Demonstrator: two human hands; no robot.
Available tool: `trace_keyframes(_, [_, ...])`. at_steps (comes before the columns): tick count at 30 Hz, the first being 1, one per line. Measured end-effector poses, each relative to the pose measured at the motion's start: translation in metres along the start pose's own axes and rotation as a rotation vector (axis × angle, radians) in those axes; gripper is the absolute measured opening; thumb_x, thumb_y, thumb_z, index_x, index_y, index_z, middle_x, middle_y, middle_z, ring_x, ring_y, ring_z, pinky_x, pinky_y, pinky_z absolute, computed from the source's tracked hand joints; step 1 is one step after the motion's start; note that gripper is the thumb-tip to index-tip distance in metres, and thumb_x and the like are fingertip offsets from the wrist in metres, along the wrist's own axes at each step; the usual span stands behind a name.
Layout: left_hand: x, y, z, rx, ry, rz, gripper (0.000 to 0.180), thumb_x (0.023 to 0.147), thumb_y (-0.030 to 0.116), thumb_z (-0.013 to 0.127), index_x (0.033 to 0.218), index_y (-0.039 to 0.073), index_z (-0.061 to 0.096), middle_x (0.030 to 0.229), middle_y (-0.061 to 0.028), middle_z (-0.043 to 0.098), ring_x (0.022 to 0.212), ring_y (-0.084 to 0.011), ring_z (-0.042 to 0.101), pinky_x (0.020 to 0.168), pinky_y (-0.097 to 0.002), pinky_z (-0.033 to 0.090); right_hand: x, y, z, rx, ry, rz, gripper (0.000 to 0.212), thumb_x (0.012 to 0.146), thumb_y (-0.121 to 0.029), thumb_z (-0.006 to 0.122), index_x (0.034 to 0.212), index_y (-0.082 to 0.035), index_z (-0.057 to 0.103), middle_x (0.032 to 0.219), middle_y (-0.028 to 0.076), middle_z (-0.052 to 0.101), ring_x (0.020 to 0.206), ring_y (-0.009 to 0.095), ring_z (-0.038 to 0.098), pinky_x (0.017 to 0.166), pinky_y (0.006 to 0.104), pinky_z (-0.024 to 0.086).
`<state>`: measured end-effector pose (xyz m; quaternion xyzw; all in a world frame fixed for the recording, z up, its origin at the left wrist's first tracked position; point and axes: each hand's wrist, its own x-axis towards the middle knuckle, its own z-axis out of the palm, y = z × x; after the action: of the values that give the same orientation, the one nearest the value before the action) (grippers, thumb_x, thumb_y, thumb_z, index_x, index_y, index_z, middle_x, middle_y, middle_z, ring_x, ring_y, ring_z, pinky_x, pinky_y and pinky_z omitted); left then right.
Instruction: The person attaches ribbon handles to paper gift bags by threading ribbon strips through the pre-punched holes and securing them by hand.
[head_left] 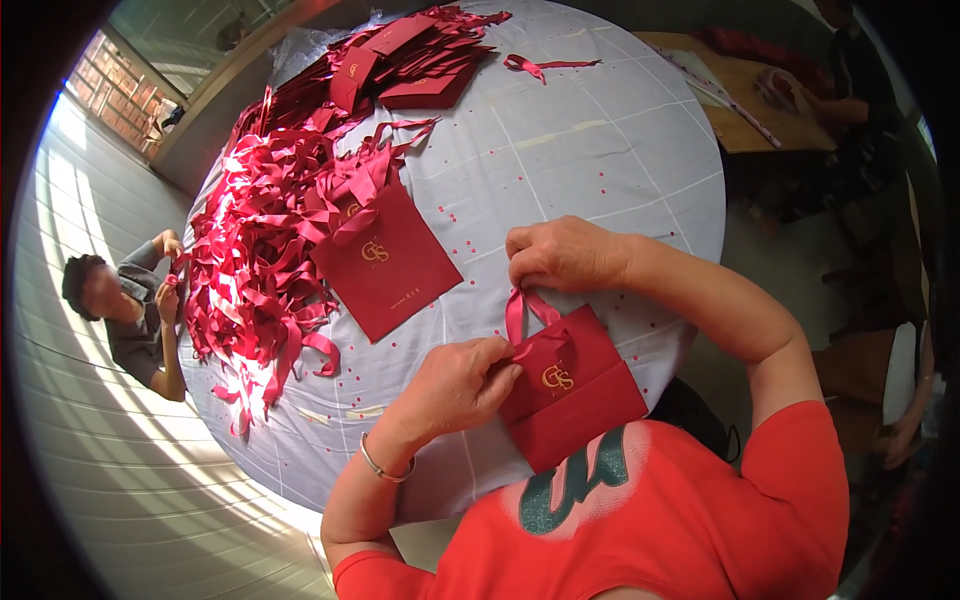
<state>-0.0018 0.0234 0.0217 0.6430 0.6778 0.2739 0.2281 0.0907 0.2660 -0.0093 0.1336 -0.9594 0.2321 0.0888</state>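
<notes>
A dark red paper gift bag [590, 400] with a gold emblem lies flat at the near edge of the table, partly against my red shirt. From its top edge rises a pink-red ribbon handle [516, 318]. My right hand [570, 254] is closed in a pinch around the upper part of this ribbon, above the bag. With thumb and forefinger pressed together, my left hand [455, 388] grips the ribbon where it meets the bag's top left corner. The exact spot under the left fingertips is hidden.
Left of my hands lies another red bag [390, 265], beside a big heap of ribbons [260, 235]. Stacked red bags [420, 70] fill the table's far side. A loose ribbon [540, 68] and small red dots lie on the cloth. At left, a person [135, 310] handles ribbon.
</notes>
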Motion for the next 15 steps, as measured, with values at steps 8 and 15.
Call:
trace_keyframes(8, [0.021, 0.027, -0.045, 0.356, -0.085, 0.083, 0.032, 0.067, 0.013, 0.073, 0.091, 0.005, 0.054, 0.068, -0.0125, 0.062, 0.063, -0.0345, 0.064, 0.056, -0.0415, 0.05, -0.024, -0.029, -0.037, 0.165, -0.171, 0.249, 0.011, 0.087, -0.013, 0.067, 0.09, -0.002, 0.066, 0.093, 0.013, 0.064, 0.084, 0.031, 0.064, 0.072, 0.0397, 0.051])
trace_keyframes(15, [0.038, 0.024, -0.025, 0.443, -0.021, 0.222, 0.045, 0.072, 0.001, 0.067, 0.115, 0.0, 0.051, 0.104, -0.0193, 0.063, 0.083, -0.035, 0.066, 0.07, -0.0428, 0.054, -0.056, -0.05, -0.02, 0.303, -0.25, 0.39, 0.015, 0.085, -0.012, 0.066, 0.091, 0.002, 0.068, 0.082, 0.019, 0.068, 0.077, 0.034, 0.066, 0.07, 0.0407, 0.051])
